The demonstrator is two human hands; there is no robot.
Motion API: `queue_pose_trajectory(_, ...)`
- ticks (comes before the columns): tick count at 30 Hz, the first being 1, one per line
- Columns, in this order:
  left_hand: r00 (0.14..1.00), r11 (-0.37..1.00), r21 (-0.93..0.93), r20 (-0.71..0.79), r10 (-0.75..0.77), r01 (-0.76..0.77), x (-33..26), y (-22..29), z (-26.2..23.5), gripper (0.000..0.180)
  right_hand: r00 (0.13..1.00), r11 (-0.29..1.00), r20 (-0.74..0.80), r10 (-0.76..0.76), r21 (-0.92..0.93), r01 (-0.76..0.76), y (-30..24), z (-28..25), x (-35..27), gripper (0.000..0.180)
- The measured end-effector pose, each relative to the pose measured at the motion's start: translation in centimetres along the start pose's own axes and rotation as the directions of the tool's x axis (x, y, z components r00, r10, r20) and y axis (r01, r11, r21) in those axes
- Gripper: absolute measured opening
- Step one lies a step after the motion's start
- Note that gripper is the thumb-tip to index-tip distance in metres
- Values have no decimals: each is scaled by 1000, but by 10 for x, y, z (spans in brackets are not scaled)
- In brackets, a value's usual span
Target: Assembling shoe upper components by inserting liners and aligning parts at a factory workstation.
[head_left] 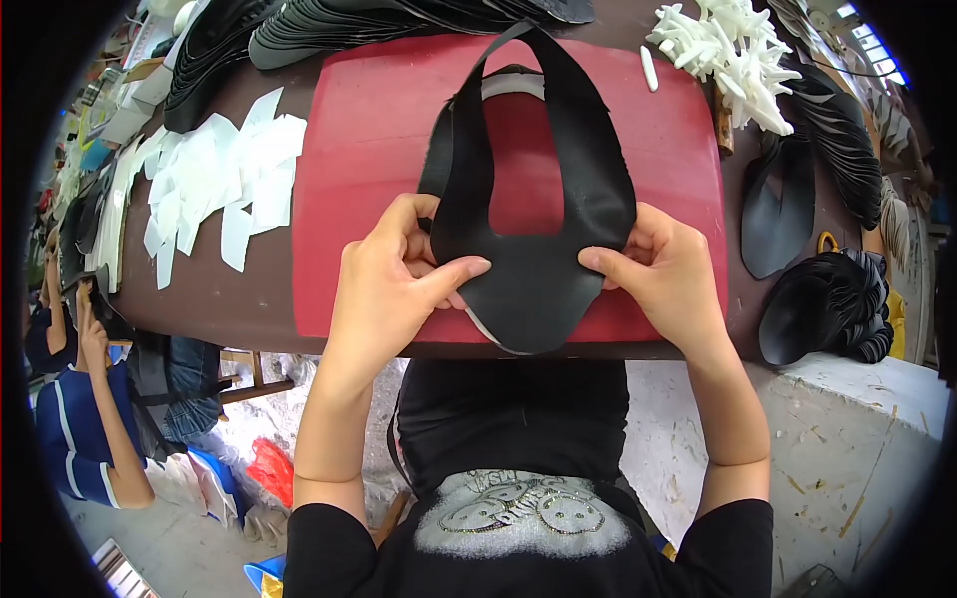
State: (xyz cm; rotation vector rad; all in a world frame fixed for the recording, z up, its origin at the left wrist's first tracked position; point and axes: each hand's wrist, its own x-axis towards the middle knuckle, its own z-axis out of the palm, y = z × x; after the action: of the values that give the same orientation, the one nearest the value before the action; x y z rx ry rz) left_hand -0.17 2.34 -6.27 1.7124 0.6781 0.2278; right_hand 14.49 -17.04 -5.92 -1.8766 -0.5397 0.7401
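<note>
A black shoe upper (528,264) with a large opening in its middle is held up in front of me, above a red mat (339,199). Its rounded toe end points toward me, and the far end arches up in a narrow loop. My left hand (404,259) pinches its left side, thumb on top and fingers curled beneath. On the opposite side my right hand (663,269) grips it the same way. A pale lining edge shows inside the far end and under the toe's left rim.
White cut pieces (209,179) lie scattered left of the mat. Curled white strips (733,60) are heaped at the back right. Stacked black uppers (399,30) line the far edge, with more black pieces (827,304) at the right. Another person's arm (110,389) shows at far left.
</note>
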Motion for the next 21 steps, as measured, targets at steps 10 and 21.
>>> queue_pose_trajectory(10,999,997,60,-7,-49,49,2,1,2,38,997,991,-65,-33,-129,24,-2,4,-1,23)
queue_pose_trajectory(21,1000,980,197,-4,-15,15,0,8,4,32,983,958,-114,-146,-264,111,-6,11,-3,24)
